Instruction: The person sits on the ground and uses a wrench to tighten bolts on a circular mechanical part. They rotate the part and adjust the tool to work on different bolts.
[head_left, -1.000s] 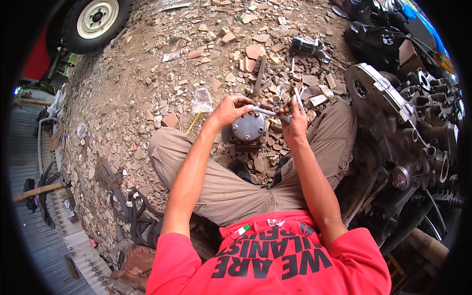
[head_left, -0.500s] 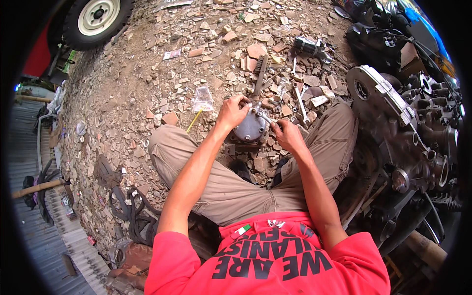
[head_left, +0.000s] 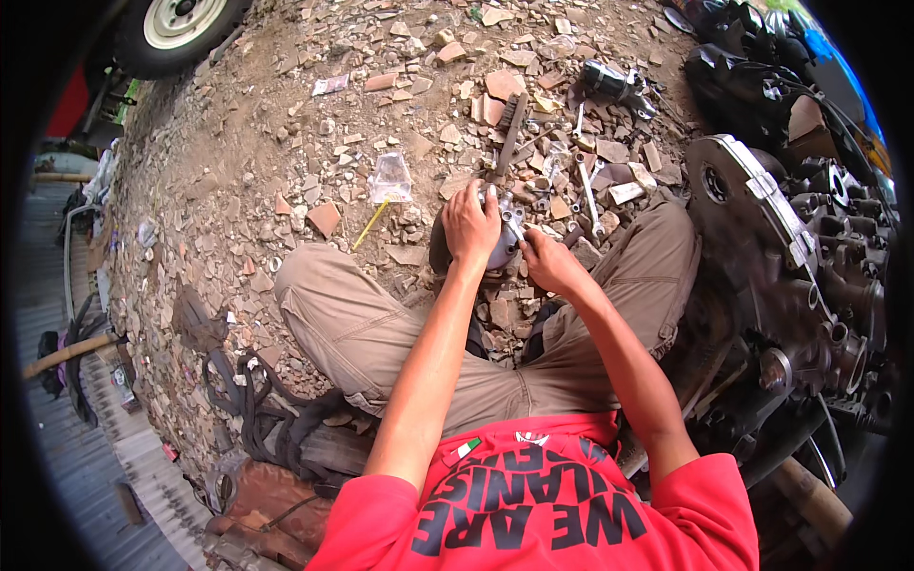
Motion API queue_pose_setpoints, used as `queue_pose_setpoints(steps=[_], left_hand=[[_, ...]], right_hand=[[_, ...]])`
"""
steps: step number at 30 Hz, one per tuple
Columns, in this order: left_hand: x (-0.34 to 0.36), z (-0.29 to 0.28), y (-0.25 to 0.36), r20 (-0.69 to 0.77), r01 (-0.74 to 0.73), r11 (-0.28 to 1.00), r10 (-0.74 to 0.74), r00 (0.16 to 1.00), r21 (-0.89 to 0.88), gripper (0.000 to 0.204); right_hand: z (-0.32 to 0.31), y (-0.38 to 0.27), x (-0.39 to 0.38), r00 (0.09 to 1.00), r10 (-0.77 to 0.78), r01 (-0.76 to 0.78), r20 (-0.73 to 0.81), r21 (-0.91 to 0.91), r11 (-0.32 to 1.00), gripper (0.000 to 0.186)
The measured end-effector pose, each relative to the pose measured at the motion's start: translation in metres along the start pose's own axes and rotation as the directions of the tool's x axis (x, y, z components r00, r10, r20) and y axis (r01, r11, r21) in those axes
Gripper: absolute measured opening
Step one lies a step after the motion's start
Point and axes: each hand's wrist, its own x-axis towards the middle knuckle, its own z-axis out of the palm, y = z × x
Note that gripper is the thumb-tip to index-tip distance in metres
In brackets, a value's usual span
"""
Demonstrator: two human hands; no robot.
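Nearest, your red cloth shirt bears bold dark print, and your creased tan trousers spread on both sides of the round metal housing. Toward you and left of that housing lies a soft, looping tangle of black straps.

Your right hand, at the housing's right edge, is closed narrowly round the end of a smooth silver wrench, which reaches over the housing's top. Your left hand drapes across the housing's left and far part; you cannot tell from here whether its fingers grip anything. The housing sits between your knees, dull grey and partly covered.

To its right, a bulky engine shows rough dark castings and a paler metal edge. Beyond the housing lie a long-handled brush with dark bristles, a slim steel spanner to the right, and crumpled clear plastic to the left, all over jagged tile shards. Far off to its left stands a black rubber tyre around a cream rim.
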Motion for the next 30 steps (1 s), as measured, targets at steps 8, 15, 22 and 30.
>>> queue_pose_setpoints(steps=[8, 15, 22, 30], left_hand=[[0.008, 0.002, 0.016, -0.047, 0.007, 0.990, 0.000, 0.999, 0.142, 0.053], [0.027, 0.014, 0.029, 0.099, -0.090, 0.970, 0.069, 0.993, 0.227, 0.045], [0.021, 0.006, 0.023, 0.052, -0.050, 0.989, 0.043, 0.998, 0.141, 0.045], [0.011, 0.000, 0.008, 0.058, -0.009, 0.989, 0.000, 0.998, 0.150, 0.046]], right_hand=[[-0.008, 0.020, 0.009, 0.973, -0.034, 0.046, 0.227, -0.047, 0.998, 0.036], [0.002, 0.014, 0.002, 0.969, 0.110, -0.135, 0.222, 0.102, 0.986, 0.044], [0.020, 0.032, 0.002, 0.871, 0.174, -0.449, 0.460, 0.599, 0.663, 0.040], [0.020, 0.017, 0.005, 0.896, 0.207, -0.364, 0.393, 0.381, 0.850, 0.049]])
